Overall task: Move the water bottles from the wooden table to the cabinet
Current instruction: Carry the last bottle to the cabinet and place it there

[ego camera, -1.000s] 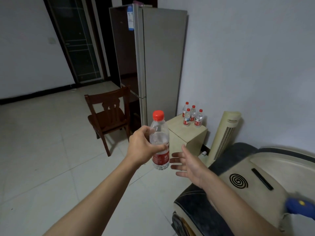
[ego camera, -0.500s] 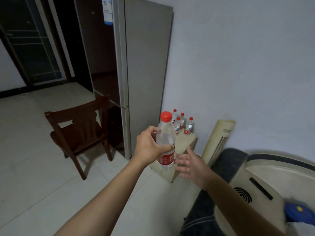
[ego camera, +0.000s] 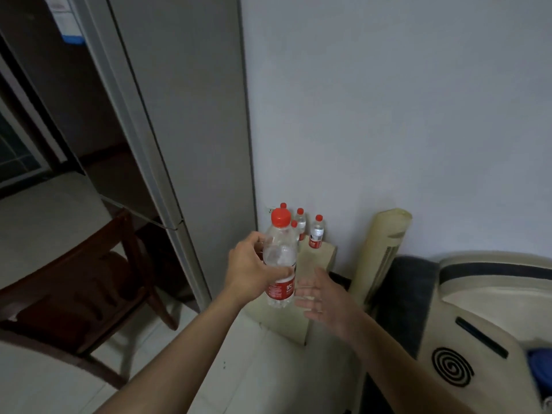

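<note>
My left hand grips a clear water bottle with a red cap and red label, held upright in the air in front of a small beige cabinet. Several more red-capped bottles stand on the cabinet's top by the wall, some hidden behind the held bottle. My right hand hovers just right of the held bottle, palm turned toward it, fingers spread and holding nothing.
A tall grey fridge stands left of the cabinet. A dark wooden chair sits at the lower left. Right of the cabinet leans a cream tower fan, then a cream and dark massage chair with a mosquito coil.
I have come closer to the cabinet: fridge, cabinet and bottles loom larger. My left hand keeps its grip on the bottle, and my right hand stays beside it.
</note>
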Demonstrator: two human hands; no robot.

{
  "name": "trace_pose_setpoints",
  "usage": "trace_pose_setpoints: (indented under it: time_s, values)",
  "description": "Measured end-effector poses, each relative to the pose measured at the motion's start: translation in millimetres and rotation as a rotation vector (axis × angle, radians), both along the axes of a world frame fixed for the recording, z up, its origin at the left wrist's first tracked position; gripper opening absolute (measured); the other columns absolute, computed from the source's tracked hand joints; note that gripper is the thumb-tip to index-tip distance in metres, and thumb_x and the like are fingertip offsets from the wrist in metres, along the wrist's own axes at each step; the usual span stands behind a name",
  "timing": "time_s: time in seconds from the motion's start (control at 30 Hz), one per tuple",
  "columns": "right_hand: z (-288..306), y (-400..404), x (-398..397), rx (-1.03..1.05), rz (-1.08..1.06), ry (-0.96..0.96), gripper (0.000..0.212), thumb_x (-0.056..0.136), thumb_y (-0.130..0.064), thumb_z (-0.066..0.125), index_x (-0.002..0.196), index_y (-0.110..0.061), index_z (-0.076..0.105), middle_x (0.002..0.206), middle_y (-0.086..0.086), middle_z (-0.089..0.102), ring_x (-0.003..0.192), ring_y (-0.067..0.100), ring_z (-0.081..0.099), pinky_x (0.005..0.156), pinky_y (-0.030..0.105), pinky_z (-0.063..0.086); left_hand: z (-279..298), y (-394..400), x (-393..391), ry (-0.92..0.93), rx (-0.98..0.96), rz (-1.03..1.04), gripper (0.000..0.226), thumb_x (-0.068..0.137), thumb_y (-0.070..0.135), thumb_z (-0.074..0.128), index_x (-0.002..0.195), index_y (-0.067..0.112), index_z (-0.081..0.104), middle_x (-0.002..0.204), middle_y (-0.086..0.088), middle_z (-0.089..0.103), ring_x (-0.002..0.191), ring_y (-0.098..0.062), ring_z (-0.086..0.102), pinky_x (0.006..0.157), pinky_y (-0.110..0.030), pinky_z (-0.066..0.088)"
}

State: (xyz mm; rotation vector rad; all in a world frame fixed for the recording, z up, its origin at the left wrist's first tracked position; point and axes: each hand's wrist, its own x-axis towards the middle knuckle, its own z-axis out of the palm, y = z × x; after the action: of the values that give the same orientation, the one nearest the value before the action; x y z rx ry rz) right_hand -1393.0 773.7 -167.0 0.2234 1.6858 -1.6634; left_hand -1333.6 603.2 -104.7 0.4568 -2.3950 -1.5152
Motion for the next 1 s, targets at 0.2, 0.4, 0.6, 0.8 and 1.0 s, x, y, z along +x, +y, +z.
trace_pose_setpoints:
  time_s: [0.2,0.4,0.6,0.8,1.0]
  values:
    - [7.7,-25.8,-84.8,0.002,-0.033,0.005,0.063,0.098,-0.062,0.028,0.120,-0.012,0.060,0.117,0.009,0.068,0.110,0.027,0.063,0.104,0.047,0.045,9.7,-26.8,-92.8,-0.017,-0.041,-0.063,0.050,0.053,0.023,0.095,0.091,0.026,0.062,0.089,0.006,0.073,0.081,-0.011,0.071,0.078,-0.042,0.062]
    - [11.1,-44.7,-150.8,0.044,-0.111,0.000,0.062,0.098,-0.062,0.031,0.114,-0.011,0.062,0.112,0.010,0.068,0.102,0.026,0.065,0.084,0.038,0.050,5.7,-49.7,-167.4,-0.011,0.006,-0.106,0.055,0.043,0.038,0.089,0.090,0.024,0.063,0.088,0.003,0.073,0.082,-0.018,0.072,0.078,-0.046,0.061]
    - [1.8,-69.8,-199.4,0.067,-0.194,0.037,0.063,0.096,-0.063,0.031,0.114,-0.011,0.062,0.113,0.013,0.067,0.106,0.029,0.063,0.097,0.046,0.048,-2.5,-77.9,-233.7,-0.024,0.017,-0.197,0.054,0.052,0.024,0.094,0.096,0.026,0.062,0.093,0.007,0.072,0.086,-0.013,0.070,0.081,-0.040,0.061]
    - [-4.9,-103.1,-229.7,0.114,-0.339,0.054,0.059,0.096,-0.064,0.032,0.110,-0.018,0.066,0.109,0.008,0.071,0.102,0.028,0.065,0.088,0.043,0.049,-22.2,-114.3,-291.6,0.000,-0.002,-0.346,0.061,0.056,0.030,0.092,0.106,0.025,0.059,0.101,0.008,0.069,0.091,-0.009,0.068,0.080,-0.031,0.059]
    - [-8.7,-125.9,-247.5,0.182,-0.466,0.042,0.057,0.099,-0.061,0.027,0.116,-0.018,0.062,0.113,0.007,0.070,0.105,0.026,0.065,0.089,0.041,0.050,-41.6,-134.0,-335.7,-0.016,0.040,-0.442,0.057,0.059,0.027,0.093,0.105,0.021,0.061,0.095,0.011,0.069,0.083,-0.001,0.066,0.070,-0.022,0.055]
